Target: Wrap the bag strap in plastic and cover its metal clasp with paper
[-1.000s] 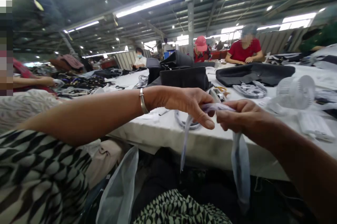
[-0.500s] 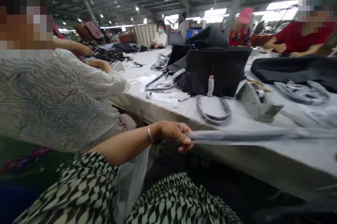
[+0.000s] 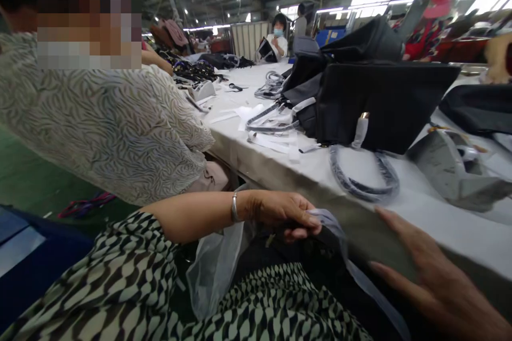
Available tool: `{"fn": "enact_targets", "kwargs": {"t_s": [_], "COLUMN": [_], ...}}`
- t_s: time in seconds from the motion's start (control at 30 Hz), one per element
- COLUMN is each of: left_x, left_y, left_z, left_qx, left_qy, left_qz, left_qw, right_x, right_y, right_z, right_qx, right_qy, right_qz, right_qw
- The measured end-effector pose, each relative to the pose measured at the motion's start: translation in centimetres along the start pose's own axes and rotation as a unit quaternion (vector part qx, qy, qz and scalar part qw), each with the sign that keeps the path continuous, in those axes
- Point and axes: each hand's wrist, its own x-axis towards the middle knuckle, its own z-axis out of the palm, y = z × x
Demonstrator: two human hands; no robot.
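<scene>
My left hand (image 3: pixel 280 217) is closed on a twisted strip of clear plastic film (image 3: pixel 344 247), near my lap. The strip runs down to the right from that hand and crosses my patterned garment (image 3: pixel 276 298). A wider piece of the same translucent film (image 3: pixel 214 271) hangs just left of my left hand. My right hand (image 3: pixel 436 282) lies open at the lower right, fingers apart, beside the strip and in front of the table's edge. It holds nothing.
A co-worker in a patterned blouse (image 3: pixel 96 122) leans in close on my left. The white-covered table (image 3: pixel 452 229) carries a black handbag (image 3: pixel 380 106), a coiled dark strap (image 3: pixel 364 178) and a grey bag piece (image 3: pixel 452 173). Other workers sit farther along.
My hands have come apart. The right hand no longer holds the film and lies open at lower right, while the strip hangs slack from my left hand. The view has swung left.
</scene>
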Motion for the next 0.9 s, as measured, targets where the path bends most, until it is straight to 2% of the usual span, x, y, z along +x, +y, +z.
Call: {"fn": "enact_targets", "kwargs": {"t_s": [0.03,0.1,0.2,0.33,0.4,0.53,0.7,0.8,0.9], "left_x": [0.3,0.6,0.1,-1.3,-1.8,-1.9,-0.8,-0.2,0.4], "left_y": [0.1,0.4,0.5,0.5,0.5,0.5,0.0,0.6,1.6], "left_z": [0.5,1.3,1.7,1.2,0.9,1.0,1.5,2.1,2.8], "left_qx": [-0.003,-0.013,-0.039,-0.012,0.006,-0.006,-0.079,-0.11,-0.125], "left_qy": [0.006,0.026,0.045,0.044,0.033,0.009,-0.028,-0.002,0.04], "left_qz": [0.012,0.032,0.041,0.036,0.017,0.018,0.066,0.136,0.212], "left_qw": [1.0,0.999,0.997,0.998,0.999,1.0,0.994,0.985,0.968], "right_x": [1.3,3.9,6.7,7.5,7.3,7.0,7.3,7.6,7.7], "right_y": [-1.5,-4.3,-6.3,-5.3,-4.3,-2.9,-3.0,-3.7,-4.3], "right_z": [1.0,2.4,3.2,3.0,2.9,2.8,2.2,1.9,1.4], "right_qx": [-0.008,0.005,0.038,0.047,0.044,0.081,0.186,0.277,0.376], "right_qy": [-0.005,-0.001,0.014,0.005,0.007,-0.012,-0.034,-0.035,-0.03], "right_qz": [-0.051,-0.106,-0.124,-0.171,-0.17,-0.133,-0.051,0.043,0.147], "right_qw": [0.999,0.994,0.992,0.984,0.984,0.988,0.981,0.959,0.915]}}
